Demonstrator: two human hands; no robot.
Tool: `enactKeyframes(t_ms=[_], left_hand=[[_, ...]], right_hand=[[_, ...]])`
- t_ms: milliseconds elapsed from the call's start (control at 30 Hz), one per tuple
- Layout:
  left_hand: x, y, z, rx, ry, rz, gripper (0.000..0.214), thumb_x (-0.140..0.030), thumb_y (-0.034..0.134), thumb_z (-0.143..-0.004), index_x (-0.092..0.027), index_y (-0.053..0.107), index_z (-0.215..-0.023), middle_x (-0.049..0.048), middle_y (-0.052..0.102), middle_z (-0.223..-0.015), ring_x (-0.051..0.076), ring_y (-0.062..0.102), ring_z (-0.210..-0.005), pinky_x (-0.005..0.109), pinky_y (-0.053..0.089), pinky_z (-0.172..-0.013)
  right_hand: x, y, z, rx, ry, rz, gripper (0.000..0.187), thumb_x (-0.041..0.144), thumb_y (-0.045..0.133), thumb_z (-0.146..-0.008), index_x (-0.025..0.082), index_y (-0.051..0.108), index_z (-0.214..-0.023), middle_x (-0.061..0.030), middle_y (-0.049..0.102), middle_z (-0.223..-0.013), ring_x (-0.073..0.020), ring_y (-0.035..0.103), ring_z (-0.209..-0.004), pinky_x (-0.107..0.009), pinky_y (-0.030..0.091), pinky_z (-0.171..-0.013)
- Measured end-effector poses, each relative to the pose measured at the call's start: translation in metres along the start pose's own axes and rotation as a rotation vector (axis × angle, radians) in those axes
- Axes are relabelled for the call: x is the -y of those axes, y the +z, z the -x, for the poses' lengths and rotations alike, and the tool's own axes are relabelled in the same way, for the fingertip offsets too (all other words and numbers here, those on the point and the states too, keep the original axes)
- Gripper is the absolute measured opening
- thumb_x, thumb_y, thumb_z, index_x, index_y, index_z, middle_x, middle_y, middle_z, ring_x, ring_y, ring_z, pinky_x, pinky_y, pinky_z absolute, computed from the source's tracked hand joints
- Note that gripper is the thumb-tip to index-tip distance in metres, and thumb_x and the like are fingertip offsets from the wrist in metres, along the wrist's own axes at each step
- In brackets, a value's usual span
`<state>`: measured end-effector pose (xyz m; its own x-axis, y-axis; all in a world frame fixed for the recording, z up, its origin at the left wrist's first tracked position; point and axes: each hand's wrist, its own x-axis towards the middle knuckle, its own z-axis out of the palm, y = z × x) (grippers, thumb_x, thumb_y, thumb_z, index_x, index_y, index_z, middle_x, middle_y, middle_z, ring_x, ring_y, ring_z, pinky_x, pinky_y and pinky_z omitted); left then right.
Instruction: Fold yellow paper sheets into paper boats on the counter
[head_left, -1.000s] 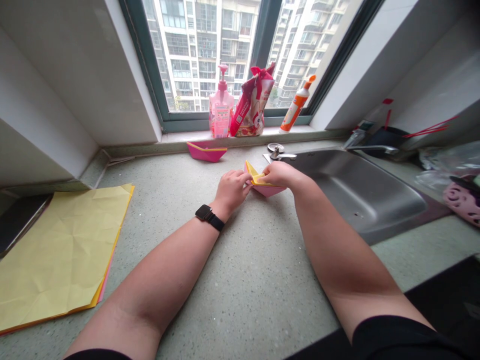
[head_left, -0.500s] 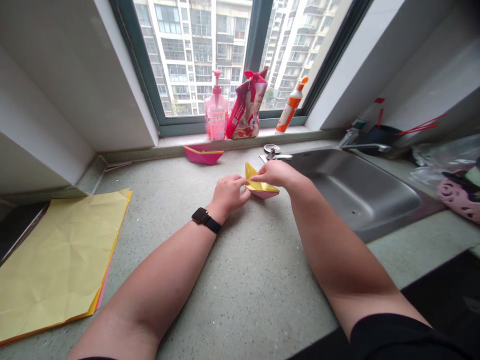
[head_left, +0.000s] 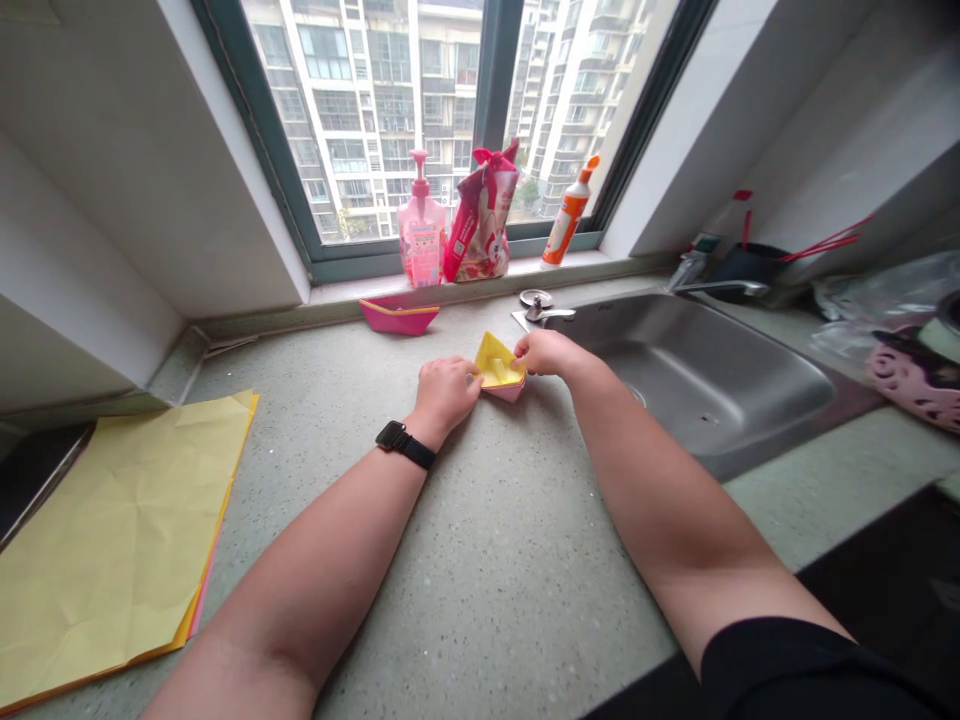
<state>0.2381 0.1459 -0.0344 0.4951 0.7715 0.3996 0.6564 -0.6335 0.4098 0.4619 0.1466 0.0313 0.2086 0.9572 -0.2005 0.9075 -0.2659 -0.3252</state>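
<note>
A folded paper boat [head_left: 504, 392], pink outside and yellow inside, rests on the speckled counter between my two hands. My left hand [head_left: 444, 390] pinches its left end, thumb and fingers drawn together on the rim. At the right end, my right hand [head_left: 546, 352] grips the edge with thumb and forefinger. The boat's inside faces up toward me, with a pointed yellow peak standing at its middle. Farther back, against the sill, lies a second paper boat [head_left: 400, 318], magenta with a yellow rim; neither hand touches it.
Large yellow paper sheets [head_left: 120, 530] lie stacked at the left. A steel sink [head_left: 720, 370] with a faucet [head_left: 727, 287] is on the right. On the sill stand a pink pump bottle [head_left: 421, 235], a red bag [head_left: 484, 220] and an orange bottle [head_left: 568, 215]. A pink basket [head_left: 911, 375] sits far right.
My right hand has drawn its fingers back from inside the boat to its right end. The boat looks more opened out and shorter across. The camera view has shifted slightly.
</note>
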Motion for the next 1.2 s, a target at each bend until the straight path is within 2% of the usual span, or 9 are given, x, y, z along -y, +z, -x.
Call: enactKeyframes(t_ms=[300, 500, 700, 800, 867, 933, 1000, 1067, 1200], left_hand=[[0.002, 0.004, -0.001, 0.036, 0.053, 0.045, 0.019, -0.021, 0.068, -0.104, -0.023, 0.086, -0.111, 0.0089, 0.085, -0.119, 0.029, 0.078, -0.111, 0.046, 0.057, -0.104], [0.003, 0.003, -0.001, -0.003, 0.059, 0.077, 0.024, -0.018, 0.068, -0.101, -0.025, 0.084, -0.117, 0.0073, 0.082, -0.120, 0.026, 0.076, -0.113, 0.042, 0.058, -0.107], [0.004, -0.001, -0.003, -0.053, 0.012, 0.067, 0.028, -0.013, 0.065, -0.098, -0.023, 0.081, -0.118, 0.0085, 0.075, -0.119, 0.024, 0.074, -0.110, 0.039, 0.059, -0.105], [0.004, -0.003, -0.002, -0.056, -0.007, 0.047, 0.033, -0.012, 0.065, -0.097, -0.023, 0.078, -0.126, 0.0078, 0.074, -0.115, 0.024, 0.074, -0.106, 0.039, 0.060, -0.101], [0.005, -0.003, 0.001, -0.039, -0.008, 0.029, 0.035, -0.014, 0.070, -0.094, -0.025, 0.078, -0.127, 0.0075, 0.075, -0.116, 0.025, 0.074, -0.108, 0.040, 0.060, -0.100], [0.006, -0.003, 0.004, -0.017, -0.007, 0.004, 0.038, -0.018, 0.077, -0.091, -0.026, 0.079, -0.127, 0.0084, 0.076, -0.119, 0.028, 0.073, -0.112, 0.043, 0.059, -0.102], [0.007, -0.002, 0.007, -0.001, -0.002, -0.016, 0.034, -0.022, 0.077, -0.091, -0.027, 0.081, -0.125, 0.0095, 0.078, -0.122, 0.030, 0.073, -0.116, 0.046, 0.058, -0.106], [0.008, -0.001, 0.008, 0.016, 0.016, -0.026, 0.030, -0.024, 0.076, -0.095, -0.027, 0.082, -0.124, 0.0100, 0.079, -0.124, 0.030, 0.073, -0.118, 0.046, 0.057, -0.109], [0.009, 0.000, 0.006, 0.048, 0.076, -0.022, 0.032, -0.024, 0.074, -0.098, -0.027, 0.081, -0.129, 0.0095, 0.081, -0.125, 0.028, 0.074, -0.119, 0.043, 0.057, -0.111]], right_hand=[[-0.010, 0.009, -0.003, 0.014, 0.046, -0.113, 0.023, 0.032, 0.095, -0.076, 0.017, 0.081, -0.086, 0.0014, 0.065, -0.060, -0.0149, 0.061, -0.057, -0.025, 0.046, -0.057], [-0.012, -0.006, 0.003, -0.028, 0.016, -0.268, 0.028, 0.039, 0.095, -0.082, 0.017, 0.079, -0.090, -0.0041, 0.075, -0.079, -0.0152, 0.066, -0.067, -0.024, 0.052, -0.060], [-0.015, -0.052, 0.029, -0.248, -0.065, -0.378, 0.025, 0.040, 0.074, -0.103, 0.017, 0.077, -0.111, -0.0067, 0.079, -0.096, -0.0158, 0.068, -0.079, -0.025, 0.051, -0.068], [-0.013, -0.059, 0.049, -0.468, -0.194, -0.485, 0.032, 0.047, 0.064, -0.109, 0.017, 0.077, -0.114, -0.0077, 0.079, -0.099, -0.0182, 0.071, -0.085, -0.028, 0.052, -0.075], [-0.009, -0.046, 0.061, -0.491, -0.214, -0.467, 0.039, 0.053, 0.062, -0.109, 0.018, 0.079, -0.114, -0.0086, 0.078, -0.099, -0.0212, 0.072, -0.088, -0.031, 0.054, -0.079], [-0.005, -0.021, 0.071, -0.399, -0.247, -0.362, 0.038, 0.053, 0.070, -0.105, 0.021, 0.080, -0.121, -0.0094, 0.078, -0.108, -0.0233, 0.074, -0.096, -0.034, 0.057, -0.089], [-0.004, 0.010, 0.076, -0.346, -0.253, -0.329, 0.047, 0.046, 0.092, -0.086, 0.023, 0.081, -0.126, -0.0103, 0.075, -0.116, -0.0254, 0.075, -0.099, -0.036, 0.059, -0.094], [-0.005, 0.037, 0.078, -0.336, -0.248, -0.310, 0.057, 0.037, 0.101, -0.074, 0.024, 0.082, -0.125, -0.0100, 0.073, -0.116, -0.0296, 0.075, -0.109, -0.039, 0.058, -0.102], [-0.013, 0.063, 0.072, -0.380, -0.242, -0.311, 0.039, 0.020, 0.091, -0.079, 0.022, 0.081, -0.117, -0.0114, 0.070, -0.122, -0.0312, 0.073, -0.117, -0.042, 0.058, -0.107]])
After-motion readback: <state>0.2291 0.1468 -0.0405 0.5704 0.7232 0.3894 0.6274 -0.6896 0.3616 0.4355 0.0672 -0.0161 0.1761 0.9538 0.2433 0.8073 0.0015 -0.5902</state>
